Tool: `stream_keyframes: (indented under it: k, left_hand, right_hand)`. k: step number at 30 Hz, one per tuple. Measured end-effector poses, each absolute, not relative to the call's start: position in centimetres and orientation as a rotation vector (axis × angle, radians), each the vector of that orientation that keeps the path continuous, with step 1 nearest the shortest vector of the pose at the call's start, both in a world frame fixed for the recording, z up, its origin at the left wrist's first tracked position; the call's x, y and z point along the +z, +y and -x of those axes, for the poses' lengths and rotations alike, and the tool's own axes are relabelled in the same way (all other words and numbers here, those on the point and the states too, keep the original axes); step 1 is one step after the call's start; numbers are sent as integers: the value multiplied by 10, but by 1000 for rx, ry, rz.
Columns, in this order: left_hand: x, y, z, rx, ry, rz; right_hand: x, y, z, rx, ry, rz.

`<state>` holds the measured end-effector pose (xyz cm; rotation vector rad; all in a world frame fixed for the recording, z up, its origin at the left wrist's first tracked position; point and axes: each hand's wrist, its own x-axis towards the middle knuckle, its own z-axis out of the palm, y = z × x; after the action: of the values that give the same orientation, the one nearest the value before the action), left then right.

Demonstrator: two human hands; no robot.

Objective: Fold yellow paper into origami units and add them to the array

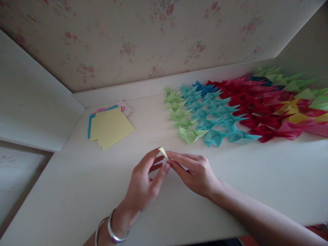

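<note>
White table [64, 201]: origami cranes [243, 106] crowd its back right corner, a paper stack [112, 124] the back left. Nearer the front edge, the left hand [143, 184] curls loosely, thumb and fingers apart; the right hand [197, 171] pinches a folded yellow paper [162, 151], hiding its near end. Lengthwise, it points back-left, tip at the left index finger.

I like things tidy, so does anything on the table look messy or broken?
The paper stack looks a bit askew: on the table's left side, yellow sheets lie turned over blue paper and pink paper, so corners poke out unevenly. The folded paper shapes sit close together in rough rows. I see nothing spilled or torn.
</note>
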<state>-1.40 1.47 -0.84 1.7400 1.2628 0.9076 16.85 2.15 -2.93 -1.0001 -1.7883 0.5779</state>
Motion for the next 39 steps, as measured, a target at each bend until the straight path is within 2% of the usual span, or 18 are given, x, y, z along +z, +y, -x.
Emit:
stream_keyframes:
  k: [13,21,24,29,39]
  left_hand:
    - [-2,25,19,769,1039,-1620]
    - [-10,24,16,786,1102,-1421]
    - [-15,21,13,843,1140,-1406]
    - [-18,19,12,892,1166,-1487]
    - [-10,26,12,987,1089,-771]
  right_hand:
    - [-27,19,-163,673,-1724,1073]
    - [-22,19,-163,970,-1647,1165]
    - [-22,17,-163,914,-1716,1178]
    - [-26,15,-164,602,-1887,1209]
    - [-27,17,-165,509,-1957,989]
